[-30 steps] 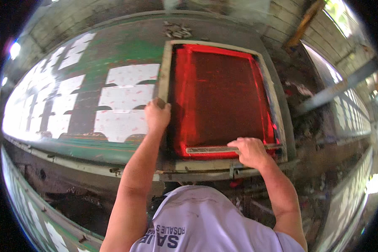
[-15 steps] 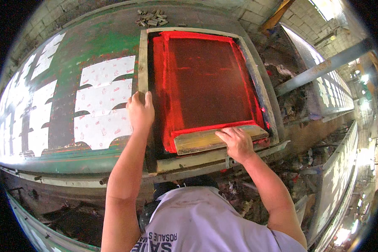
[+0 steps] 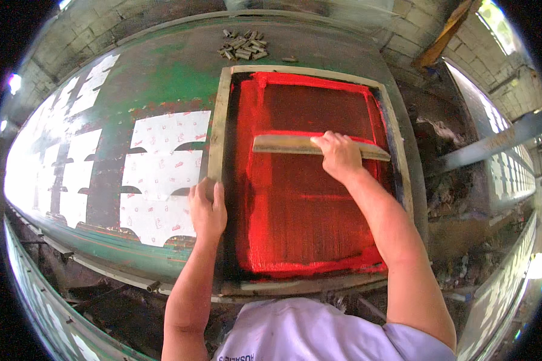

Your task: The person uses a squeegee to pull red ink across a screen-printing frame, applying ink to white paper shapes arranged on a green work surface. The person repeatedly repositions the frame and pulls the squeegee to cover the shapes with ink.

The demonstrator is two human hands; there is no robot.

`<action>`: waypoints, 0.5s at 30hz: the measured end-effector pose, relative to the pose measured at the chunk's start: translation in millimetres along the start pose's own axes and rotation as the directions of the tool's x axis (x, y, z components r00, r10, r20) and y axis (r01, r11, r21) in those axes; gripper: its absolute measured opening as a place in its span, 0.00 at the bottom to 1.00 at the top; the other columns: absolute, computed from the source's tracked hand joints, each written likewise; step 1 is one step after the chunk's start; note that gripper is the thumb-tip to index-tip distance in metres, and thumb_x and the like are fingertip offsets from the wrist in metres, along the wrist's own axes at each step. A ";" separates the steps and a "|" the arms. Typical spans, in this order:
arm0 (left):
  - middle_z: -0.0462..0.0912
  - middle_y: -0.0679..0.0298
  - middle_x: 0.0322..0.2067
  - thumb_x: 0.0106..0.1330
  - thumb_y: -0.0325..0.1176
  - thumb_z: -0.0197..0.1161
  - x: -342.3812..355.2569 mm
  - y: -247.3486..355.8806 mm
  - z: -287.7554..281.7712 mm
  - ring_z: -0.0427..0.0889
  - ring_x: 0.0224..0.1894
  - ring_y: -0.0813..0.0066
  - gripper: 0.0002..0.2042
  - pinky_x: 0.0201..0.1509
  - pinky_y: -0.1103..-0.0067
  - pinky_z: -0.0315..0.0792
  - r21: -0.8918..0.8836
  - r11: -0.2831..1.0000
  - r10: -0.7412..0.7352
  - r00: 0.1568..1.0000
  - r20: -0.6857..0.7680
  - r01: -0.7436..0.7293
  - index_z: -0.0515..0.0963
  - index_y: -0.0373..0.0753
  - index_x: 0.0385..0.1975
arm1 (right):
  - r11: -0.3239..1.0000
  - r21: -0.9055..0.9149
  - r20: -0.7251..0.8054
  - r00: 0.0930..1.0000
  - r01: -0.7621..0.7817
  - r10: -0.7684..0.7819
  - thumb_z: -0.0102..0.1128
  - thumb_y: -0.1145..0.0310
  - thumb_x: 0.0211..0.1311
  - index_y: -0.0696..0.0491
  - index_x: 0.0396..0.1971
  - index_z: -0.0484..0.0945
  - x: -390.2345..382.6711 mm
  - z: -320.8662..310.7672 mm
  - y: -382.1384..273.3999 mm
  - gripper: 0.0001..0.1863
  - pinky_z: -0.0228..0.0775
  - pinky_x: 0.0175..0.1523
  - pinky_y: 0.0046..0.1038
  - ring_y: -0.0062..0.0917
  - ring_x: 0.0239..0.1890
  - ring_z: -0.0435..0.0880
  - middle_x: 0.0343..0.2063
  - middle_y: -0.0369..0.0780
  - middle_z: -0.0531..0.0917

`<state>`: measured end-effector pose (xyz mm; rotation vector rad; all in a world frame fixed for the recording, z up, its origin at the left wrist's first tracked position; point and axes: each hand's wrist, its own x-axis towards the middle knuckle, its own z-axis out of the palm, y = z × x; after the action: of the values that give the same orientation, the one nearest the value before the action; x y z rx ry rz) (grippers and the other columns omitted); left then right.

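Observation:
A wooden-framed printing screen (image 3: pixel 319 219) lies flat on the long green table, its mesh coated in red ink with thicker bands along the edges. My right hand (image 3: pixel 341 156) grips a wide wooden squeegee (image 3: pixel 283 144), which stands across the upper part of the mesh with red ink along its far side. My left hand (image 3: pixel 208 206) is closed round the left rail of the frame (image 3: pixel 218 150), low on that side. Beside the frame, to its left, lie white printed fabric pieces (image 3: pixel 162 171) with small red figures and curved cutouts.
More white cut pieces (image 3: pixel 81 165) lie in rows further left on the green table (image 3: pixel 162 84). A pile of small grey cylinders (image 3: pixel 245 46) sits beyond the frame. At right, a metal pipe (image 3: pixel 494 141) slants past another table of white pieces (image 3: pixel 506 156).
The squeegee in my right hand has moved from the near edge of the screen to its upper part, leaving wet red ink behind. My left hand stays on the frame; the view has shifted.

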<state>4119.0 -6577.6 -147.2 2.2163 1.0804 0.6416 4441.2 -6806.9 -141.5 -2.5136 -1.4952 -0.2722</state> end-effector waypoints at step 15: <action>0.87 0.49 0.48 0.82 0.38 0.69 1.3 5.5 5.9 0.86 0.51 0.50 0.17 0.58 0.61 0.80 0.071 0.997 -0.035 0.998 -0.042 0.038 0.83 0.31 0.60 | 0.987 0.020 0.112 0.982 -0.158 0.154 0.56 0.79 0.66 0.37 0.63 0.92 205.0 26.1 122.4 0.30 0.86 0.61 0.52 0.48 0.56 0.93 0.54 0.45 0.94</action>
<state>4126.4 -6580.9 -147.4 2.2477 1.1791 0.6439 4646.8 -6684.2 -123.1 -2.6432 -1.3184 -0.0879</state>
